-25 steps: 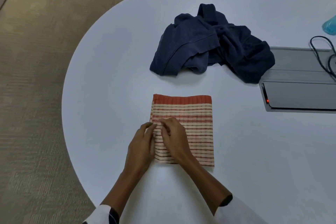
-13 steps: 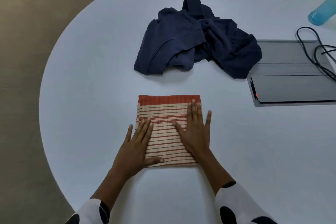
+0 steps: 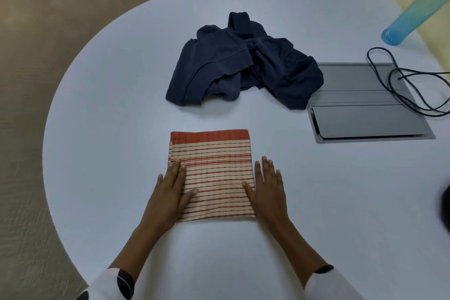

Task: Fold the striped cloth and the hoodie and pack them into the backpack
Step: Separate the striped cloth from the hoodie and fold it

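The folded cream cloth with red-orange stripes [image 3: 211,173] lies flat on the round white table [image 3: 97,129]; the left hand [image 3: 168,192] and right hand [image 3: 267,190] press its side edges, fingers straight and spread. The crumpled navy hoodie [image 3: 243,66] lies beyond it

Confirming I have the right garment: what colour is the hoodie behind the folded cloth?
The hoodie is dark navy blue, plain, seen best in the head view.

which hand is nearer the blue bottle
Right. The right hand lies flat at the striped cloth's right edge; the left hand is on its left edge, farther from the blue bottle.
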